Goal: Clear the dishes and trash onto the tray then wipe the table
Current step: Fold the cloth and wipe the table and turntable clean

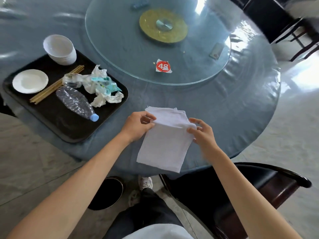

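Observation:
I hold a folded white cloth (pixel 165 140) over the near edge of the round blue table (pixel 224 109). My left hand (pixel 138 125) pinches its upper left corner and my right hand (pixel 202 133) grips its right edge. The black tray (pixel 57 123) on the left carries stacked white bowls (pixel 59 49), a small white plate (pixel 30 81), chopsticks (pixel 57 84), a crushed plastic bottle (pixel 76 103) and crumpled tissues with wrappers (pixel 100 87).
A glass turntable (pixel 120 40) covers the table's middle, with a red "48" tag (pixel 163 66) and a small card (pixel 215 50) on it. A dark chair (pixel 259 183) stands at my right, a black bin (pixel 107 192) by my feet.

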The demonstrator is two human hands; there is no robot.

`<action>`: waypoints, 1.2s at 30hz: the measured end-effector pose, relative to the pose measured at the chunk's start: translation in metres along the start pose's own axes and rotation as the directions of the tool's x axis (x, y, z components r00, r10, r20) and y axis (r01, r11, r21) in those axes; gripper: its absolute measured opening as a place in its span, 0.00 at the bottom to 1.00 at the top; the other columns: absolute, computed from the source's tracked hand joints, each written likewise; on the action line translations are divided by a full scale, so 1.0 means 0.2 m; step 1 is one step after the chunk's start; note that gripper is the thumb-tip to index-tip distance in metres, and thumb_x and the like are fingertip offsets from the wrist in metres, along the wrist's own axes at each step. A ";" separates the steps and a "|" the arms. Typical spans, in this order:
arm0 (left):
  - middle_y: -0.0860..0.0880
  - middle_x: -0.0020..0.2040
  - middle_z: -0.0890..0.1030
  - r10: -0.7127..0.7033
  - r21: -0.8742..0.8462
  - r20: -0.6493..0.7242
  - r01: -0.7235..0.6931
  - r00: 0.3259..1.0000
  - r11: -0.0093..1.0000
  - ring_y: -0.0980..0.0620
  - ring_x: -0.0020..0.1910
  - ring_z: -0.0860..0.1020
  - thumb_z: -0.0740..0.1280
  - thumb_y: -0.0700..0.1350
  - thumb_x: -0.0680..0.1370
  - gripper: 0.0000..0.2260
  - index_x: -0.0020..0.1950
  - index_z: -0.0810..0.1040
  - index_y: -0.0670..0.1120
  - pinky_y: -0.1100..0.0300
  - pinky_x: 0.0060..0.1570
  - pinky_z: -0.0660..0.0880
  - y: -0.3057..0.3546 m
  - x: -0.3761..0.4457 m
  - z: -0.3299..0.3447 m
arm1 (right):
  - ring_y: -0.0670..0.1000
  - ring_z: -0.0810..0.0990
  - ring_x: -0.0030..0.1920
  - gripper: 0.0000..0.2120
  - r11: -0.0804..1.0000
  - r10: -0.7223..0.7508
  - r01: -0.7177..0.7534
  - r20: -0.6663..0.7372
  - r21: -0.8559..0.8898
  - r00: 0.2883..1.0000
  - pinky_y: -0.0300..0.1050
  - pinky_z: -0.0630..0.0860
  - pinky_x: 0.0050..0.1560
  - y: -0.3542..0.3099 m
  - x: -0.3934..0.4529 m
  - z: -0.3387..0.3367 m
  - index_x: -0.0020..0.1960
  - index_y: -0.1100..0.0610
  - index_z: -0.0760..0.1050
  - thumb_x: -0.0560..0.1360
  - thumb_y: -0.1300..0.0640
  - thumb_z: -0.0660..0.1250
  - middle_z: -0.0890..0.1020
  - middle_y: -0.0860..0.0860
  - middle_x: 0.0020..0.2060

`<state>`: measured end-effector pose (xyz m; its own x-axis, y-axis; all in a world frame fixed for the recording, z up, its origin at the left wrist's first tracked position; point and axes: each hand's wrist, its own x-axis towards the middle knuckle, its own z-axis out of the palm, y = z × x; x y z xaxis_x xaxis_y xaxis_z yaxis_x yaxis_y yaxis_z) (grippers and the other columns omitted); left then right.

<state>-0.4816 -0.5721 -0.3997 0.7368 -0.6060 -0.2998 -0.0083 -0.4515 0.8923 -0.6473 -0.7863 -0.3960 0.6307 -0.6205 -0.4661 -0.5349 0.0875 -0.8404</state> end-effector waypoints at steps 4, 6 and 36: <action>0.52 0.45 0.85 0.098 -0.090 -0.035 -0.101 0.995 0.991 0.55 0.40 0.82 0.76 0.39 0.74 0.11 0.47 0.84 0.56 0.58 0.48 0.80 0.14 -0.01 -0.02 | 0.46 0.83 0.43 0.17 0.981 -0.178 0.182 -0.060 0.064 0.982 0.44 0.80 0.45 -0.11 -0.07 -0.06 0.54 0.44 0.83 0.72 0.63 0.71 0.86 0.48 0.44; 0.50 0.48 0.85 0.129 -0.114 -0.066 -0.136 0.989 0.984 0.57 0.37 0.79 0.75 0.37 0.75 0.12 0.49 0.85 0.55 0.52 0.51 0.82 0.19 -0.04 -0.03 | 0.45 0.83 0.42 0.16 0.963 -0.248 0.256 -0.097 0.083 0.964 0.40 0.79 0.43 -0.15 -0.12 -0.07 0.52 0.44 0.84 0.72 0.62 0.71 0.85 0.45 0.42; 0.51 0.48 0.85 0.243 0.033 0.021 -0.243 0.970 0.969 0.64 0.43 0.80 0.72 0.50 0.79 0.11 0.52 0.78 0.42 0.65 0.46 0.72 0.73 0.23 -0.21 | 0.46 0.77 0.40 0.16 0.879 -0.449 0.469 0.178 -0.091 0.876 0.41 0.72 0.42 -0.68 0.11 -0.39 0.51 0.64 0.80 0.77 0.51 0.77 0.80 0.51 0.40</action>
<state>-0.4204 -0.6380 -0.2686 0.6983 -0.7111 -0.0813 -0.2098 -0.3119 0.9267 -0.6050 -0.8717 -0.2710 0.8924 -0.4441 -0.0799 -0.2252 -0.2848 -0.9318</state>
